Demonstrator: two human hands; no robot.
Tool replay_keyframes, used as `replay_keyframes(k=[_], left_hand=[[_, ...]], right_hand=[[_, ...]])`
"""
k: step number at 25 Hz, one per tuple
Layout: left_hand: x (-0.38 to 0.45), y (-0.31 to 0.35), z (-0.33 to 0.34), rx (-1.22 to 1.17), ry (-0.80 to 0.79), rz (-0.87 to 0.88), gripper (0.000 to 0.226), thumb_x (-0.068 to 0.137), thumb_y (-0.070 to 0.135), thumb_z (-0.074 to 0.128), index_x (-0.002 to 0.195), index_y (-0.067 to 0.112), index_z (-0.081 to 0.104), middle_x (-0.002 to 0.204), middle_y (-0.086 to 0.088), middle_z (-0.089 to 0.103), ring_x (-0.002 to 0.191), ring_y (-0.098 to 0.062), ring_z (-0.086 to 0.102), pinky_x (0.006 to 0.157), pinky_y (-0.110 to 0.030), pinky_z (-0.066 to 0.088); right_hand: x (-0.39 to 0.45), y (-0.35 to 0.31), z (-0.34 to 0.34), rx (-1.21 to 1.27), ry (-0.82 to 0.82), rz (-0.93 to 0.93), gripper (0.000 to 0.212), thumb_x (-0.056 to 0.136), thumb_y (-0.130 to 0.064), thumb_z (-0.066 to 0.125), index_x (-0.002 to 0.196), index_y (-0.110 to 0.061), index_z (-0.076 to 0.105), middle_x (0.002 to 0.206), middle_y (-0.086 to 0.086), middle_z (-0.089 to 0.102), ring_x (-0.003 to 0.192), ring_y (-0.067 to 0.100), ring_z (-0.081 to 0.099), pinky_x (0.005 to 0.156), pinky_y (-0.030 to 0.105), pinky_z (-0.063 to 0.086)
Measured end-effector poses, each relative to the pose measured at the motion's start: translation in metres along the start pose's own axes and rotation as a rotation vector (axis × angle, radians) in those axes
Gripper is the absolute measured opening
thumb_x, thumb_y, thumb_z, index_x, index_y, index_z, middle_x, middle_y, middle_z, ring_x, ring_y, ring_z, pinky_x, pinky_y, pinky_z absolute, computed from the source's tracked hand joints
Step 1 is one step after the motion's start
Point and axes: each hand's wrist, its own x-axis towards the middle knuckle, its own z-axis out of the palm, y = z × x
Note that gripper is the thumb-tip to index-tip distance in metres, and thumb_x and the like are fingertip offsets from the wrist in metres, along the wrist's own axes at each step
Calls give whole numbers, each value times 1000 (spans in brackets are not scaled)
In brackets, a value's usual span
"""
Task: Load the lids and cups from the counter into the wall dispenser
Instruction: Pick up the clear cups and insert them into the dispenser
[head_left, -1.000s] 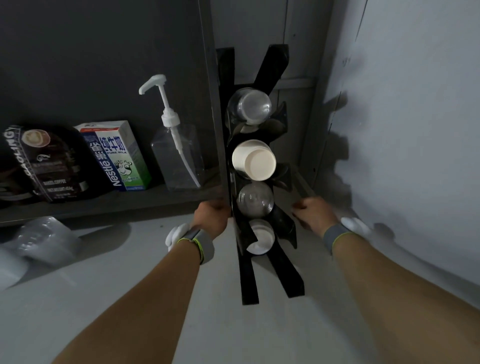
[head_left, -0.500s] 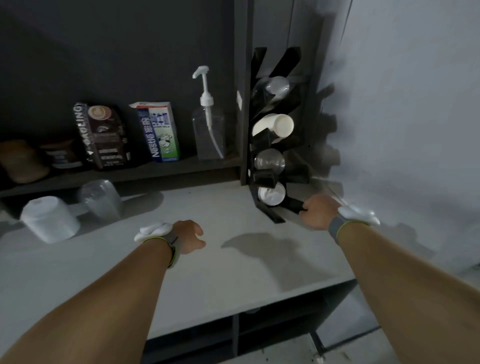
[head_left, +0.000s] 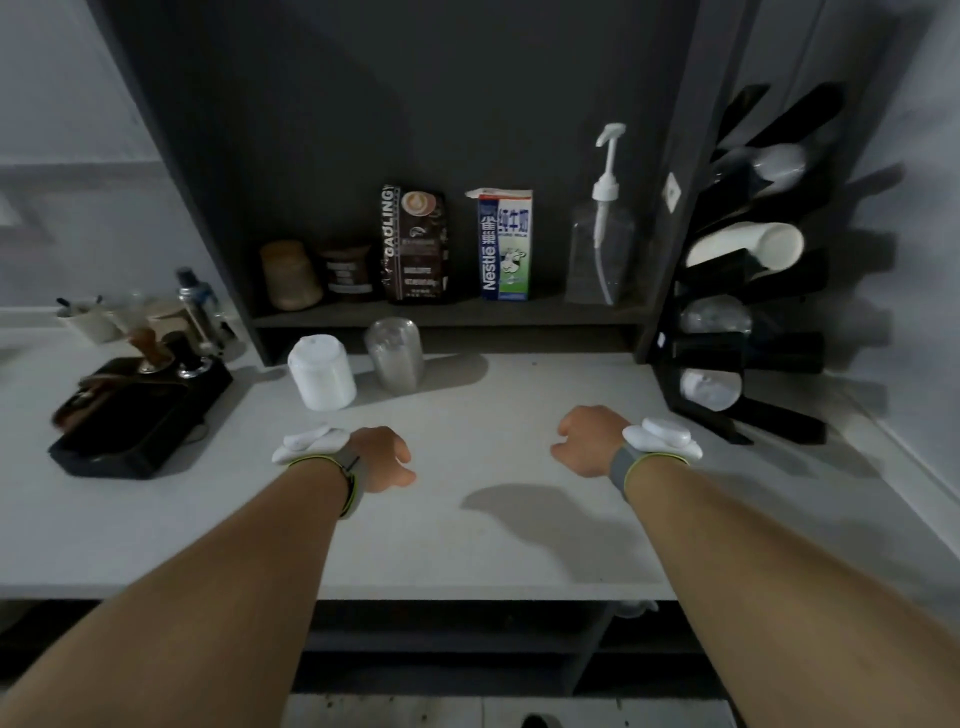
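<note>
Both hands are withdrawing from the wall dispenser (head_left: 748, 322); left hand (head_left: 382, 460) and right hand (head_left: 587, 441) are hovering loosely curled, holding nothing. Four slots are showing stock. White stack (head_left: 322, 371) and clear stack (head_left: 395, 353) are waiting on the counter (head_left: 493, 540).

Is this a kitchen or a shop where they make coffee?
Probably a coffee-making corner, maybe in a café. A coffee bag and milk carton stand on the shelf beside a pump bottle, and a black wall dispenser holds cups and lids.
</note>
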Motion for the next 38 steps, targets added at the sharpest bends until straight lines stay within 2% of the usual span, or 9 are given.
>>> replay_keyframes(k=[8, 13, 18, 20, 24, 26, 29, 34, 38], left_hand=[[74, -62, -14, -193, -13, -93, 69, 69, 64, 63, 127, 27, 61, 130, 2, 63, 118, -21, 58, 106, -34, 40], [139, -59, -16, -957, 167, -125, 72, 67, 69, 65, 123, 23, 63, 125, 1, 64, 118, -22, 57, 106, -36, 41], [198, -49, -16, -1594, 227, -202, 69, 72, 74, 57, 126, 31, 58, 130, 12, 60, 124, -9, 48, 110, -35, 29], [220, -48, -18, -1664, 227, -194, 72, 69, 79, 52, 125, 34, 60, 131, 15, 61, 124, -5, 51, 111, -32, 29], [244, -46, -20, -1759, 240, -224, 49, 89, 70, 34, 105, 34, 64, 111, 19, 66, 113, -3, 57, 98, -24, 39], [249, -45, -22, -1800, 215, -223, 48, 95, 63, 28, 110, 33, 62, 109, 17, 66, 108, -1, 58, 90, -22, 42], [249, -47, -17, -1819, 201, -235, 53, 96, 59, 32, 131, 26, 55, 123, 7, 65, 117, -7, 57, 98, -26, 43], [237, -43, -15, -1831, 204, -207, 49, 96, 55, 39, 128, 24, 58, 122, 6, 66, 116, -8, 59, 100, -29, 42], [201, -31, -3, -1793, 210, -172, 37, 95, 55, 42, 107, 29, 65, 105, 12, 71, 103, -3, 63, 89, -26, 46]], right_hand=[[96, -56, 21, 62, -95, -39, 47, 89, -38, 52, 125, -9, 62, 132, 11, 60, 118, 33, 58, 100, 41, 48], [181, -95, 35, 740, -164, 62, 51, 90, -43, 56, 108, 4, 65, 120, 23, 66, 112, 38, 60, 98, 44, 47], [244, -131, 58, 1242, -292, 173, 33, 86, -55, 56, 105, -28, 62, 138, 10, 56, 124, 28, 55, 107, 46, 40], [267, -140, 63, 1264, -299, 136, 29, 83, -61, 55, 94, -35, 64, 127, 3, 62, 117, 22, 60, 99, 38, 46], [295, -154, 65, 1365, -342, 80, 34, 91, -54, 49, 75, -30, 68, 67, -19, 66, 59, -2, 58, 62, 23, 40], [305, -159, 65, 1366, -387, 32, 36, 88, -58, 48, 93, -32, 72, 81, -19, 72, 67, -3, 63, 62, 22, 43], [311, -161, 68, 1364, -408, 47, 44, 89, -55, 49, 119, -28, 67, 106, -10, 73, 84, 1, 67, 65, 21, 48], [298, -156, 62, 1462, -387, 74, 31, 95, -39, 48, 112, -20, 66, 95, -7, 71, 71, -4, 66, 55, 8, 49], [259, -147, 64, 1477, -334, 84, 33, 95, -38, 49, 113, -19, 67, 107, -2, 69, 86, 3, 62, 71, 17, 45]])
